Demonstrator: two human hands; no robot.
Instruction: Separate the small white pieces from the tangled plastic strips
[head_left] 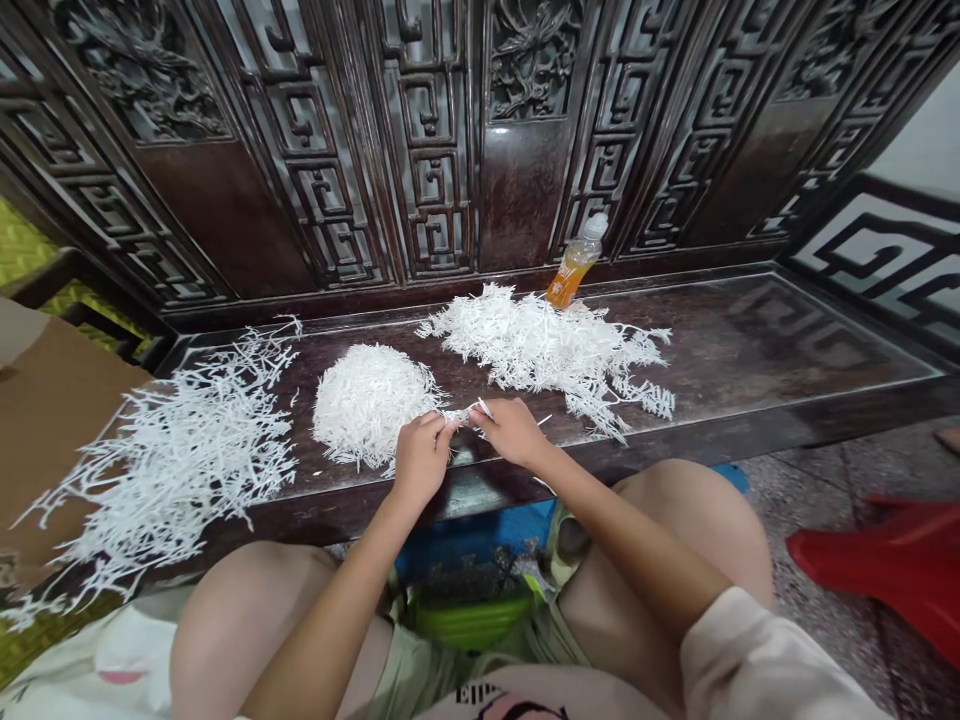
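Hands [421, 455] pinch white strands [457, 414]; bottle lettering [574, 273] (white on orange) is illegible.

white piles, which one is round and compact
The middle pile, beside the left hand: a rounded mound of short bits. The left pile and the right pile, by the bottle, sprawl with branching strands.

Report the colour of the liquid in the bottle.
Orange. The liquid in the bottle shows in the head view, the only one.
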